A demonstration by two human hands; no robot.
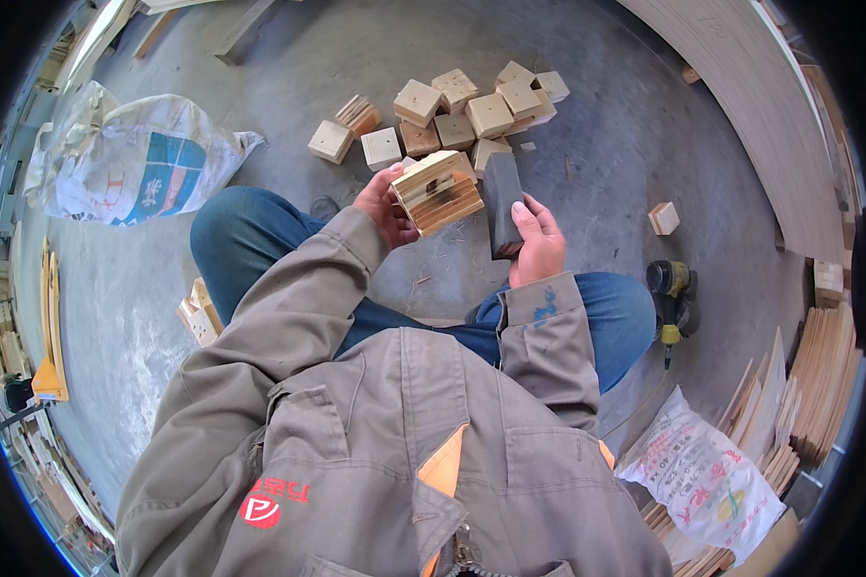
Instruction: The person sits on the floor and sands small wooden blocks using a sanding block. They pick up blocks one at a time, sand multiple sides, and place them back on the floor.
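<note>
My left hand [389, 210] grips a laminated wooden block [437, 195] by its left side, with dark smudges on the face toward me. In my right hand [537, 240] is a long dark grey rectangular block [502, 202], held upright at its lower end. From here I cannot make out what the dark block is made of. The two pieces are close together, a small gap between them, above my crossed legs. Just beyond lies a loose heap of pale wooden blocks [491, 115] on the floor, several with a small hole in the top.
A yellow-and-black power tool [672, 303] lies right of my knee, near a lone wooden block [664, 218]. White sacks lie at the far left [154, 163] and lower right [702, 476]. Wood strips [824, 385] are stacked at right, below a large board [741, 87]. More blocks [199, 313] sit by my left knee.
</note>
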